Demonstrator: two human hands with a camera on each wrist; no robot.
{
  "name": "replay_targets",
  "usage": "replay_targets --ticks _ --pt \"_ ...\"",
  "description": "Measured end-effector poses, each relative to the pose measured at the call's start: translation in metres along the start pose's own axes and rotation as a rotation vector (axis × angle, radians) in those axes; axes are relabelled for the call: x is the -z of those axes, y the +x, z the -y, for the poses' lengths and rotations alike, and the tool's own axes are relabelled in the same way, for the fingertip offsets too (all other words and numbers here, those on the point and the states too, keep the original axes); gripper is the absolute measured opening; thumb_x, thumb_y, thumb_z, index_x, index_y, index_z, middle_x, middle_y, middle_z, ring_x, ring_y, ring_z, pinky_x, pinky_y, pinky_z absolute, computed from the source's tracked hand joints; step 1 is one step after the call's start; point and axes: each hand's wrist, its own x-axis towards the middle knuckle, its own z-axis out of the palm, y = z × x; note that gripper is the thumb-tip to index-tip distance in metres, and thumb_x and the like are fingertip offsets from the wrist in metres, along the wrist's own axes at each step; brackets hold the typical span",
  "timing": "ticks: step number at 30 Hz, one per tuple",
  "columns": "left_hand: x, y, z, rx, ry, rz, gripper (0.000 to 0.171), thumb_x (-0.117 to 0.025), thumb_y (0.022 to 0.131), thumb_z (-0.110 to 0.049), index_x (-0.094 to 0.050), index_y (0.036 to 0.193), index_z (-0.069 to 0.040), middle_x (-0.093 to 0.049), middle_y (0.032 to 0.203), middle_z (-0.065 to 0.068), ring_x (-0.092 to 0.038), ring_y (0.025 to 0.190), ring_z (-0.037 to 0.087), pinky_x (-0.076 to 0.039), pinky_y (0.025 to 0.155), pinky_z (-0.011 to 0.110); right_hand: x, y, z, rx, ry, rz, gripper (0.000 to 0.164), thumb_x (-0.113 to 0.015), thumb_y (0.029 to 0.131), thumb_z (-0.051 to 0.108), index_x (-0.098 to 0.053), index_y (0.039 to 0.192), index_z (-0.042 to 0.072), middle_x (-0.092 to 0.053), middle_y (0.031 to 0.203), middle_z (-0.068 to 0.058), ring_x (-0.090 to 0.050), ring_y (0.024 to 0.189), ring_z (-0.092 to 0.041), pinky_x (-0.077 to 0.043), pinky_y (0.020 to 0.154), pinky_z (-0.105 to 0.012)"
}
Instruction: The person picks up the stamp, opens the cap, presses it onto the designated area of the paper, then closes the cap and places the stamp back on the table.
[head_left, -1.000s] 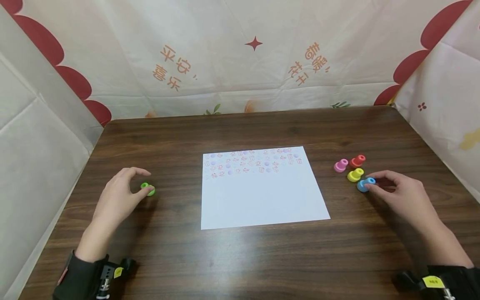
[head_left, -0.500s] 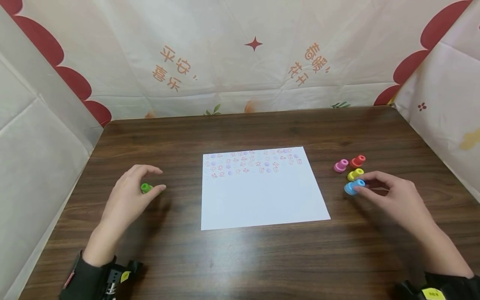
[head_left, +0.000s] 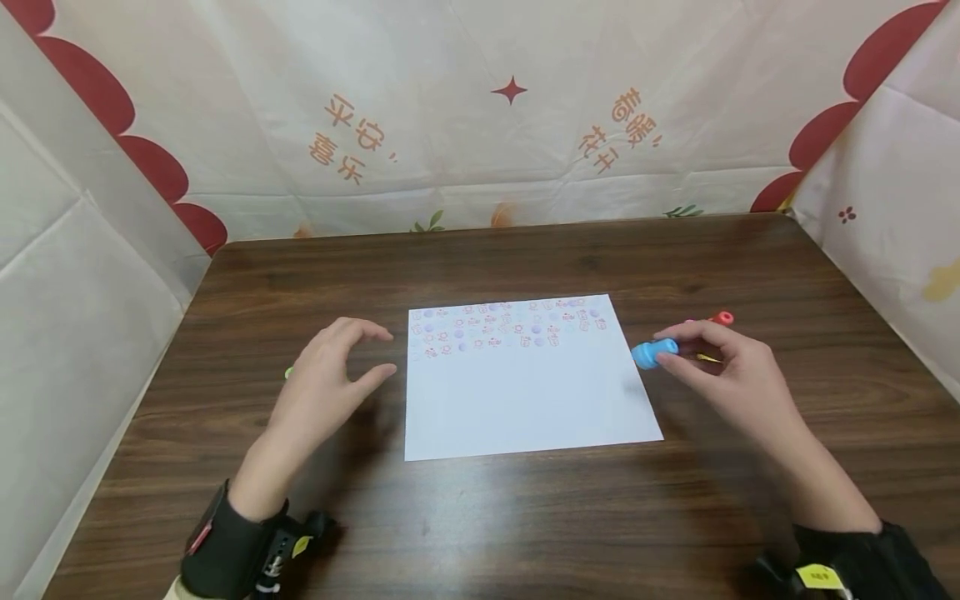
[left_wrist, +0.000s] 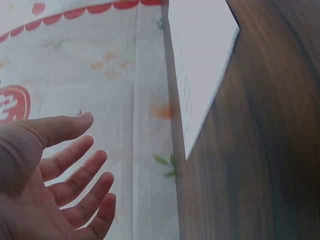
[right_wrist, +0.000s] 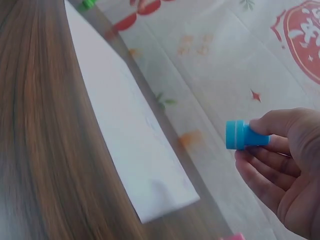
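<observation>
My right hand [head_left: 738,379] pinches a blue toy stamp [head_left: 649,354] by its handle, held in the air at the paper's right edge. In the right wrist view the stamp [right_wrist: 239,135] lies sideways between thumb and fingers, its wide capped end pointing away from the palm. The white paper [head_left: 525,400] bears rows of small red and purple prints along its far part. Left of the sheet my left hand [head_left: 322,383] hovers with thumb and fingers spread apart, holding nothing. Behind it a green stamp [head_left: 288,372] is mostly hidden.
Beyond the right hand are a red stamp [head_left: 722,318] and a yellow stamp [head_left: 708,358], both partly covered; only a sliver of pink shows beside them. A brown wooden table [head_left: 480,525] meets a printed white cloth [head_left: 450,150] at the back.
My right hand has lifted the blue stamp and carried it left, from the other stamps to the paper's edge. The left hand has moved right, away from the green stamp toward the paper.
</observation>
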Motion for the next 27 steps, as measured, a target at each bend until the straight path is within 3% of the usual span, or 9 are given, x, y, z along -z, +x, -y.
replay_targets --ticks 10,22,27 --pt "-0.030 0.016 -0.032 -0.051 -0.005 0.055 0.035 -0.077 0.080 -0.021 -0.064 0.111 -0.013 -0.064 0.113 0.007 -0.057 0.105 0.025 -0.053 0.088 0.047 -0.032 0.006 0.024 0.043 0.114 0.090 0.027 -0.075 0.081 0.008 -0.068 0.106 0.003 -0.071 0.099 -0.015 -0.068 0.080 -0.002 -0.052 0.071 -0.005" --pt "-0.053 0.022 -0.053 -0.109 -0.094 0.092 0.034 -0.077 0.080 -0.021 -0.064 0.111 -0.015 -0.066 0.112 0.001 -0.060 0.101 0.020 -0.055 0.083 0.041 -0.061 0.009 0.042 0.052 0.256 0.176 0.028 -0.075 0.079 0.002 -0.067 0.106 0.003 -0.069 0.102 -0.014 -0.070 0.084 -0.010 -0.055 0.074 -0.011" --pt "-0.067 0.023 -0.060 -0.160 -0.195 0.134 0.039 -0.077 0.081 -0.021 -0.061 0.115 -0.013 -0.068 0.113 0.001 -0.062 0.100 0.016 -0.055 0.086 0.039 -0.074 0.010 0.052 0.077 0.378 0.213 0.029 -0.074 0.079 0.000 -0.066 0.107 0.002 -0.067 0.105 -0.015 -0.070 0.088 -0.015 -0.056 0.076 -0.016"
